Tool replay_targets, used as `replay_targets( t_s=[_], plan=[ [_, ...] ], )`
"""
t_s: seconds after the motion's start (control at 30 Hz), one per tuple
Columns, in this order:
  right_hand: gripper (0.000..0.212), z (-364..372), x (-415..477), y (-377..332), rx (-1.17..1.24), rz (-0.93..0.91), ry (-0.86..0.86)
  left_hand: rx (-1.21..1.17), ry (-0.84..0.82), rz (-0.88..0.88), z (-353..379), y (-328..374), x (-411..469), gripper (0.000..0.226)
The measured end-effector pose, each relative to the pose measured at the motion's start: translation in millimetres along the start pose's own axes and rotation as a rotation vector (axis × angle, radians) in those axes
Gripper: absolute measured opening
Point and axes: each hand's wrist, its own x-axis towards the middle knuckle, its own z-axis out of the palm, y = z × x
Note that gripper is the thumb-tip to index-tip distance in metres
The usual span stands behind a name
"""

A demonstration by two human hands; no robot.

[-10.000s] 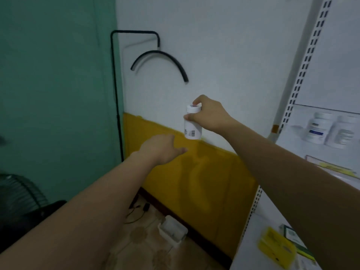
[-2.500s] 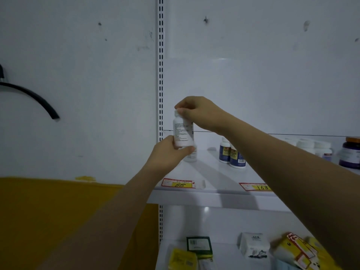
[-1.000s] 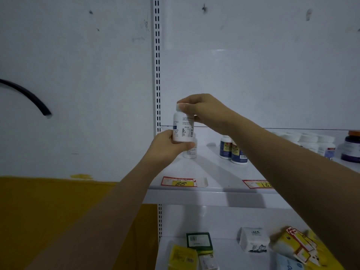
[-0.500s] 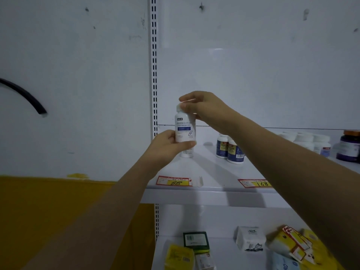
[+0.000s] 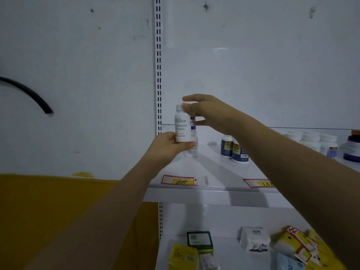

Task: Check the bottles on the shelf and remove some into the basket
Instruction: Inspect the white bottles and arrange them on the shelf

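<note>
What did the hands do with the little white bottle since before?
The left hand took hold of the bottle from below, and it was twisted so small print faces us. The right hand stays at the cap. The shelf bottles stayed put.

The single wide-angle view sits at the person's head, facing forward and about level, with the upper shelf (image 5: 214, 172) at arm's length. Both forearms enter from the bottom edge. The left hand (image 5: 165, 149) and right hand (image 5: 210, 114) hold a white bottle (image 5: 182, 129) at centre. The wall (image 5: 78, 75) fills the left, and a lower shelf (image 5: 228, 256) lies near, bottom right.
</note>
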Motion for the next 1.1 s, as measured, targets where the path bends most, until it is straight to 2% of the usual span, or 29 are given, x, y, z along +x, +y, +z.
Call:
replay_targets(
  t_s=[0.13, 0.2, 0.33, 0.47, 0.53, 0.63, 0.7, 0.77, 0.83, 0.93, 1.0, 1.1],
  plan=[
    [0.040, 6, -2, -2, -0.016, -0.014, 0.048, -0.021, 0.005, -0.003, -3, -1, -2, 0.046],
    [0.050, 7, -4, -1, -0.032, -0.056, 0.116, -0.039, -0.010, 0.016, -4, 0, -2, 0.044],
    [0.052, 21, -19, -6, -0.103, -0.333, 0.232, -0.164, 0.131, 0.146, -10, 6, 1, 0.036],
    [0.049, 37, -38, -1, -0.294, -0.670, 0.346, -0.202, 0.256, 0.310, -10, 23, 5, 0.029],
    [0.049, 36, -41, 4, -0.309, -0.710, 0.394, -0.156, 0.275, 0.366, -8, 29, 6, 0.029],
    [0.047, 31, -44, 2, -0.262, -0.692, 0.419, -0.150, 0.218, 0.347, -7, 30, 8, 0.038],
    [0.045, 26, -43, -6, -0.219, -0.654, 0.413, -0.158, 0.163, 0.297, -8, 31, 9, 0.040],
    [0.043, 14, -36, -18, -0.134, -0.523, 0.409, -0.085, 0.113, 0.246, -10, 34, 10, 0.036],
    [0.037, -1, -26, -33, -0.084, -0.303, 0.359, -0.032, 0.066, 0.192, -10, 39, 10, 0.035],
    [0.027, -14, -16, -48, -0.075, 0.095, 0.234, -0.124, -0.039, 0.076, -4, 43, 10, 0.045],
    [0.027, -17, -15, -49, -0.115, 0.277, 0.166, -0.115, -0.072, 0.016, 0, 42, 10, 0.048],
    [0.025, -21, -11, -40, -0.093, 0.315, 0.126, -0.017, -0.042, -0.018, 4, 37, 9, 0.054]
  ],
)
